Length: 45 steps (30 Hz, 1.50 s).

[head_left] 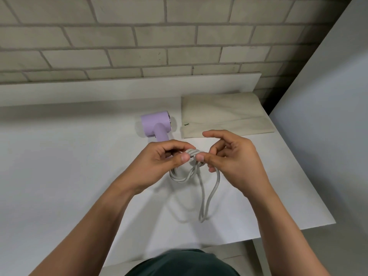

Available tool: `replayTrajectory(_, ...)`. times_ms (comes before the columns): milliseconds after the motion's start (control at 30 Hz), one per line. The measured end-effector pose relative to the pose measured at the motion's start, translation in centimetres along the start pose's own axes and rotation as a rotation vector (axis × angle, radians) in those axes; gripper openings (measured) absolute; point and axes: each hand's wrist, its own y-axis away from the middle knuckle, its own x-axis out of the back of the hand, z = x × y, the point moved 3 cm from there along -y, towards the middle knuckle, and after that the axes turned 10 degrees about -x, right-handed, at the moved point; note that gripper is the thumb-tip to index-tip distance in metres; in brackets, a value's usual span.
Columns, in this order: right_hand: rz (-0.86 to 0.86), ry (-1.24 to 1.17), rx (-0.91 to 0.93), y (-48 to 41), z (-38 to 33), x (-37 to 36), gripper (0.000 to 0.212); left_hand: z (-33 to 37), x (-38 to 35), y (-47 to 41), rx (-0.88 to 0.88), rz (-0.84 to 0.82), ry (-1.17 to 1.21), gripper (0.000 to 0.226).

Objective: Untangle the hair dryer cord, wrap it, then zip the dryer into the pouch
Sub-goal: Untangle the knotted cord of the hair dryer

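A lilac hair dryer (155, 124) lies on the white table (69, 166), handle pointing toward me. Its grey cord (207, 194) is bunched in a knot between my hands, held above the table. My left hand (159, 164) pinches the left side of the knot with thumb and fingers. My right hand (231, 156) pinches the right side, its index finger raised. Loops of cord hang below: a short twisted one under my left hand, a long one toward the table's front. A beige fabric pouch (225, 114) lies flat right of the dryer.
A brick wall (139, 36) with a low white ledge (119, 84) runs along the back of the table. A grey-white panel (328, 116) stands at the right. The table's right edge runs diagonally toward me.
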Motion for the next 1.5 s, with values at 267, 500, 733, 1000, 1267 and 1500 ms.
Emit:
replayTrajectory(267, 0.131, 0.256, 0.03, 1.9, -0.2, -2.7, 0.062, -1.3, 1.1, 0.4, -0.013, 0.099, 0.072, 0.028)
replayTrajectory(500, 0.4, 0.356, 0.071, 3.0, 0.5, -3.4, 0.061, -0.9, 0.0, 0.2, -0.009, -0.06, 0.034, 0.032)
replayTrajectory(733, 0.29, 0.438, 0.199, 2.6, 1.4, -3.7, 0.017, -0.7, 1.4, -0.8, 0.108, -0.157, 0.12, 0.028)
replayTrajectory(1000, 0.148, 0.434, 0.16, 1.6, 1.7, -3.5, 0.024, 0.7, 2.4, -1.2, 0.158, -0.273, -0.208, 0.018)
replayTrajectory(1267, -0.023, 0.411, 0.034, -0.4, 1.1, -2.2, 0.019, 0.2, 1.2, -0.2, 0.027, 0.447, 0.035, 0.025)
replayTrajectory(1500, -0.159, 0.517, 0.054, -0.8, 0.0, -1.8, 0.036, 1.7, 0.5, -1.2, -0.461, -0.099, -0.975, 0.035)
